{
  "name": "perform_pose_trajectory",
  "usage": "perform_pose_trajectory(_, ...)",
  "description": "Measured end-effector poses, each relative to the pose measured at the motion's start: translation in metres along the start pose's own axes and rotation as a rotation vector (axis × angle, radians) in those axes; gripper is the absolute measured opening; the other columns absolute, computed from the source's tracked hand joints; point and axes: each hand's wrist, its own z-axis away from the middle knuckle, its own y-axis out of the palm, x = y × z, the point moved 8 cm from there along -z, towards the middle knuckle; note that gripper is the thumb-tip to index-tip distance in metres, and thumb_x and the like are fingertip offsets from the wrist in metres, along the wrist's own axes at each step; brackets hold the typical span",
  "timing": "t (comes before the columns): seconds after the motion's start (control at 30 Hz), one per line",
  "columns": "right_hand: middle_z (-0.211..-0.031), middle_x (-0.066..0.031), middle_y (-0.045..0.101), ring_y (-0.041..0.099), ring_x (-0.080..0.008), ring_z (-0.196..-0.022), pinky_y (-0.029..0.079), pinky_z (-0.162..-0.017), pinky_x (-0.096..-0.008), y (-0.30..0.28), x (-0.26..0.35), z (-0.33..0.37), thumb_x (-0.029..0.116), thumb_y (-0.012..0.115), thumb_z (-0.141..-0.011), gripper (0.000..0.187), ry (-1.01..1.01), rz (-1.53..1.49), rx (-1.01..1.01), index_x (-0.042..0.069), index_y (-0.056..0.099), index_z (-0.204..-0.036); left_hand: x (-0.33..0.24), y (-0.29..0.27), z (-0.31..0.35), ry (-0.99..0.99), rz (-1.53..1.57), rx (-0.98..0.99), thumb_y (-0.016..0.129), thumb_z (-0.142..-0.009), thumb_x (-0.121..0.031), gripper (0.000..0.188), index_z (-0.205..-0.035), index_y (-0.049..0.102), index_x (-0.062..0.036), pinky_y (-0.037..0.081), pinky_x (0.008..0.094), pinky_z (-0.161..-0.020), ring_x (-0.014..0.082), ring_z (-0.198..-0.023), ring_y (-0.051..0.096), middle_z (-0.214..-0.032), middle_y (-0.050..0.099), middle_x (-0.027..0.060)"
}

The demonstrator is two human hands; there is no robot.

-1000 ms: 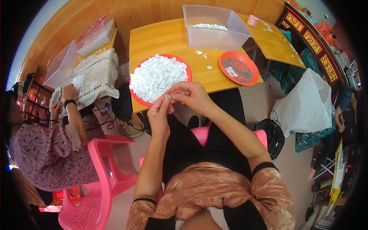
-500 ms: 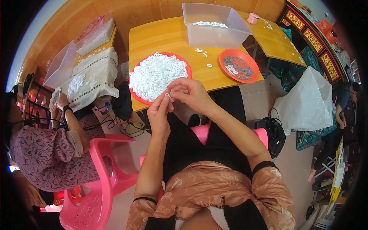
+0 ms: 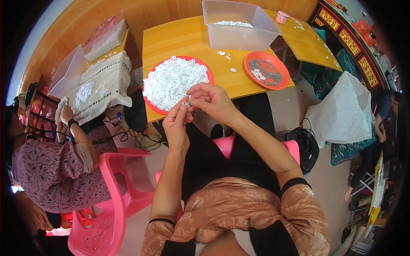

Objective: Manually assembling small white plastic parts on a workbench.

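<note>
Over the near edge of the table, my left hand [image 3: 176, 126] pinches a small white plastic piece [image 3: 185, 103] with a hole in it, between thumb and fingertips. My right hand [image 3: 213, 102] meets it from the right, its thumb and forefinger closed at the same piece; anything else in that pinch is too small to make out. Just beyond the hands, a round red tray [image 3: 211, 76] carries a heap of similar white oval pieces [image 3: 175, 81]. Farther right, an orange-red plate [image 3: 267, 56] holds small grey metal parts [image 3: 274, 78] and a few white pieces.
A clear plastic bin [image 3: 239, 40] stands at the table's back, with loose white pieces [image 3: 233, 69] in front. To the left, a co-worker [image 3: 60, 170] sits at a cloth-covered table [image 3: 100, 79] near a pink chair [image 3: 115, 192]. A white sack [image 3: 341, 111] stands on the right.
Both hands stay together at the white piece, with only slight finger movement. The view has shifted a little. The co-worker's hand has moved slightly.
</note>
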Motion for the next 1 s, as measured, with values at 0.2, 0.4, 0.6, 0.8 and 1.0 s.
perform_pose_trajectory(0.2,-0.082,-0.0071,0.063,0.061,-0.0081,-0.074,0.048,-0.065,-0.0194,0.004,0.004,0.002,-0.001,0.057,-0.081,0.018,-0.011,-0.010,0.022,-0.002,0.057,-0.099,0.001,-0.001,0.001,0.012,-0.018,0.004,0.054,-0.089,-0.009,0.026,-0.112,0.059,0.0021,0.038,0.0177,-0.059,0.0048,-0.063,0.047,-0.080,0.062,0.0031)
perform_pose_trajectory(0.4,-0.080,-0.0069,0.064,0.061,-0.0082,-0.072,0.048,-0.063,-0.0199,0.004,0.005,0.003,-0.002,0.058,-0.080,0.019,-0.018,-0.021,0.019,-0.002,0.056,-0.098,-0.002,0.001,0.003,0.039,-0.071,-0.006,0.055,-0.088,-0.008,0.026,-0.111,0.060,0.0022,0.039,0.0177,-0.059,0.0048,-0.063,0.048,-0.080,0.061,0.0029)
perform_pose_trajectory(0.6,-0.078,-0.0035,0.060,0.059,-0.0059,-0.073,0.047,-0.064,-0.0197,0.001,0.012,0.006,-0.003,0.057,-0.081,0.015,-0.060,0.170,0.002,0.001,0.049,-0.092,-0.007,0.003,0.006,0.106,-0.176,-0.026,0.055,-0.088,-0.007,0.024,-0.110,0.061,0.0022,0.042,0.0185,-0.060,0.0059,-0.064,0.051,-0.080,0.061,0.0036)
perform_pose_trajectory(0.8,-0.072,-0.0017,0.056,0.056,-0.0044,-0.069,0.045,-0.059,-0.0191,-0.002,0.009,0.011,-0.005,0.058,-0.080,0.018,-0.107,0.140,-0.094,0.004,0.042,-0.082,-0.005,0.006,0.011,0.157,-0.207,-0.082,0.055,-0.088,-0.007,0.023,-0.108,0.061,0.0041,0.043,0.0190,-0.059,0.0070,-0.063,0.053,-0.077,0.061,0.0046)
perform_pose_trajectory(1.0,-0.071,-0.0015,0.054,0.054,-0.0041,-0.065,0.044,-0.056,-0.0192,0.000,0.014,0.024,-0.005,0.059,-0.079,0.019,-0.156,0.208,-0.171,0.004,0.041,-0.080,-0.004,0.003,0.017,0.187,-0.232,-0.120,0.055,-0.088,-0.006,0.023,-0.107,0.061,0.0055,0.043,0.0189,-0.059,0.0071,-0.063,0.053,-0.075,0.061,0.0046)
